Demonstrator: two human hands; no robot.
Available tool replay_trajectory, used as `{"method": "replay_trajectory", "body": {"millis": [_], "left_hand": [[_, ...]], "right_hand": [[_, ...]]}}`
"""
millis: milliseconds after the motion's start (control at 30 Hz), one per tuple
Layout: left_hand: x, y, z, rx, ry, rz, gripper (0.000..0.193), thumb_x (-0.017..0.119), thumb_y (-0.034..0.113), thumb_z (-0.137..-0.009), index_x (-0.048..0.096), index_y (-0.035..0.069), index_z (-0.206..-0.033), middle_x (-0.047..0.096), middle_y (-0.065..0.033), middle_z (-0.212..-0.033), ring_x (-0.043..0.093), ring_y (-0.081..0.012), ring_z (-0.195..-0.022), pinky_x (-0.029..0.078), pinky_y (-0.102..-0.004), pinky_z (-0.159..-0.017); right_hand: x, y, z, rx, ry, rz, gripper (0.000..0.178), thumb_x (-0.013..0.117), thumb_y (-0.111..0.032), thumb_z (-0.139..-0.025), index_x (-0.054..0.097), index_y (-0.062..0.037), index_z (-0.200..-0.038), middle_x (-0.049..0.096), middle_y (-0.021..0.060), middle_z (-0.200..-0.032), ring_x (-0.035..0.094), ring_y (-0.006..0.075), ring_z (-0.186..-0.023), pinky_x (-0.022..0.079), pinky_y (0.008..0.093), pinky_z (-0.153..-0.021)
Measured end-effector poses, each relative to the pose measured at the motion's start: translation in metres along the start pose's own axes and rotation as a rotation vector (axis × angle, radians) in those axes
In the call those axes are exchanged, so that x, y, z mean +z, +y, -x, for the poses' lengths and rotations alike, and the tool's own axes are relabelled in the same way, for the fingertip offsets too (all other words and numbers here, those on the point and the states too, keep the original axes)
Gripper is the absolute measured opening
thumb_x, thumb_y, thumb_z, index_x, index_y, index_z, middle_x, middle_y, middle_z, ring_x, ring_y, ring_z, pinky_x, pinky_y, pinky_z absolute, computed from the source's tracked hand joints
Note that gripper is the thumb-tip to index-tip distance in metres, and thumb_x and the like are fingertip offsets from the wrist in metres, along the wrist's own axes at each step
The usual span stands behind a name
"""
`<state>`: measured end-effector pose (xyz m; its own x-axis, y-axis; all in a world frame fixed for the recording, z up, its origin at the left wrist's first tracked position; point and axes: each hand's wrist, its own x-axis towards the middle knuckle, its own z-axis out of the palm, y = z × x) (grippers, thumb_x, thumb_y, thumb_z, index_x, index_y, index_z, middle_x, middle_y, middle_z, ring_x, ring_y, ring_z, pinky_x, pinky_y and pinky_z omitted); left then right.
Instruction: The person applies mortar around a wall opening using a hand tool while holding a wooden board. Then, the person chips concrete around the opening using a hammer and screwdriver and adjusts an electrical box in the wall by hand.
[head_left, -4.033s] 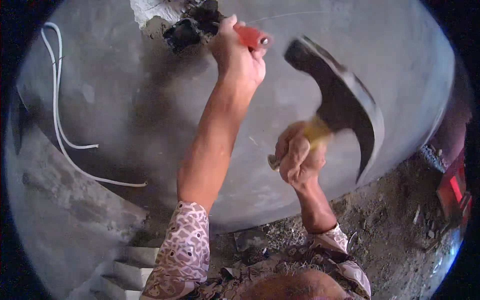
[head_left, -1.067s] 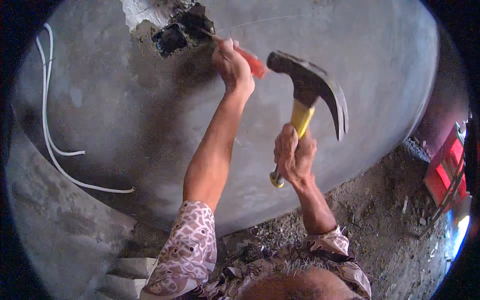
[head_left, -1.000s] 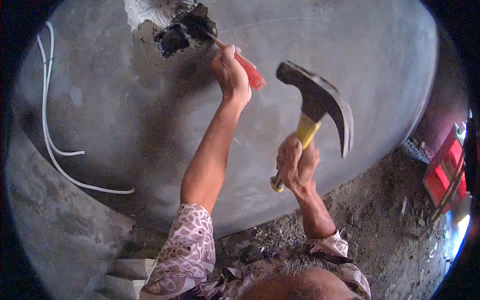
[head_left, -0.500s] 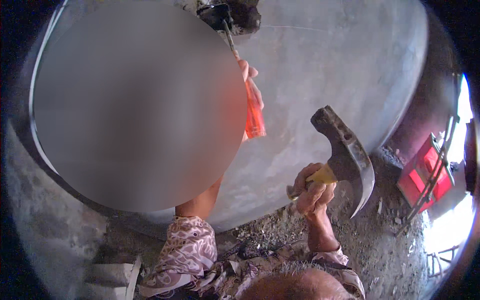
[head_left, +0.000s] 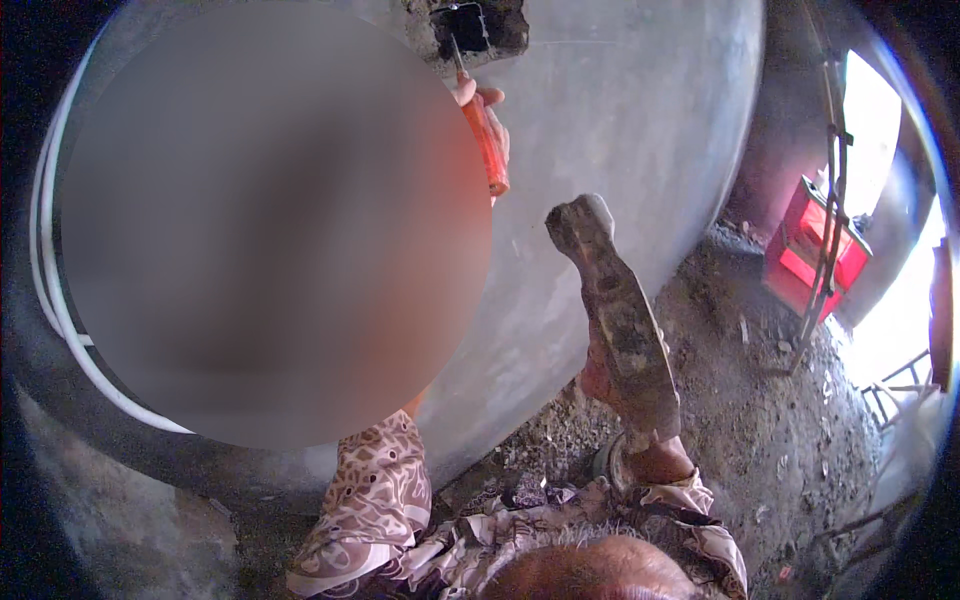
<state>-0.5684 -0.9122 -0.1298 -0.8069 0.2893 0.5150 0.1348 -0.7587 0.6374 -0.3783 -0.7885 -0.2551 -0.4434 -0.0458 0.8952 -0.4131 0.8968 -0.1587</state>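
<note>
So, just the head cam on this one: the left hand (head_left: 490, 97) is closed around the red-handled tool (head_left: 489, 155), thumb and fingertips showing, though a big round blur covers the rest of the hand and most of that forearm. The tool's thin metal shaft points up into the dark hole (head_left: 511, 28) in the grey wall (head_left: 630, 130), near the top edge; can't tell if the tip is actually touching anything in there. Over on the right and lower down, the right hand (head_left: 597, 376) is gripping the hammer (head_left: 622, 310), but its fingers are mostly tucked behind the big dirty metal head, so don't ask me exactly how they're wrapped. The hammer head sits well apart from the red handle, striking end up. Both arms have patterned sleeves (head_left: 378, 482). White cable (head_left: 57, 295) loops down along the left, partly under the blur. Off to the right there's rubbly ground (head_left: 725, 320) and a red boxy thing (head_left: 795, 262) behind some thin dark poles (head_left: 832, 190).
</note>
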Motion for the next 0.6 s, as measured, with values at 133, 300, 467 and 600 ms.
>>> {"method": "replay_trajectory", "body": {"millis": [133,300,467,600], "left_hand": [[0.009,0.002,-0.009,-0.014,-0.113,0.013,0.037,0.048,0.034,-0.093,0.059,-0.001,-0.089,0.049,-0.0034,-0.048,0.033,-0.0146,-0.032,0.023,-0.0265,-0.03],[0.018,0.003,-0.004,0.025,-0.045,0.047,0.034,0.051,0.036,-0.092,0.054,0.003,-0.087,0.048,-0.0024,-0.053,0.043,-0.0147,-0.037,0.032,-0.0274,-0.034],[0.044,-0.037,0.022,0.079,-0.021,-0.109,0.035,0.055,0.039,-0.092,0.056,0.004,-0.085,0.052,-0.0006,-0.054,0.045,-0.0122,-0.04,0.031,-0.0248,-0.034],[0.055,-0.062,0.026,0.07,-0.026,-0.157,0.034,0.057,0.038,-0.091,0.055,0.005,-0.083,0.051,-0.0015,-0.055,0.045,-0.0123,-0.04,0.032,-0.0246,-0.036]], "right_hand": [[-0.005,0.008,-0.003,0.014,0.049,-0.223,0.033,0.071,-0.012,-0.071,0.055,-0.0041,-0.1,0.064,0.014,-0.078,0.064,0.031,-0.062,0.05,0.0377,-0.058],[-0.005,0.018,0.005,-0.012,0.066,-0.131,0.04,0.072,-0.011,-0.07,0.051,-0.0017,-0.103,0.064,0.0126,-0.078,0.063,0.0288,-0.064,0.05,0.0393,-0.062],[-0.002,0.042,0.012,0.45,0.155,-0.618,0.047,0.039,-0.045,-0.096,0.05,-0.0013,-0.085,0.045,0.002,-0.057,0.045,0.0107,-0.05,0.04,0.0266,-0.049],[0.004,0.061,0.013,0.157,0.318,-0.558,0.046,0.038,-0.042,-0.097,0.052,0.0013,-0.089,0.046,0.0019,-0.057,0.042,0.0099,-0.046,0.031,0.0273,-0.041]]}}
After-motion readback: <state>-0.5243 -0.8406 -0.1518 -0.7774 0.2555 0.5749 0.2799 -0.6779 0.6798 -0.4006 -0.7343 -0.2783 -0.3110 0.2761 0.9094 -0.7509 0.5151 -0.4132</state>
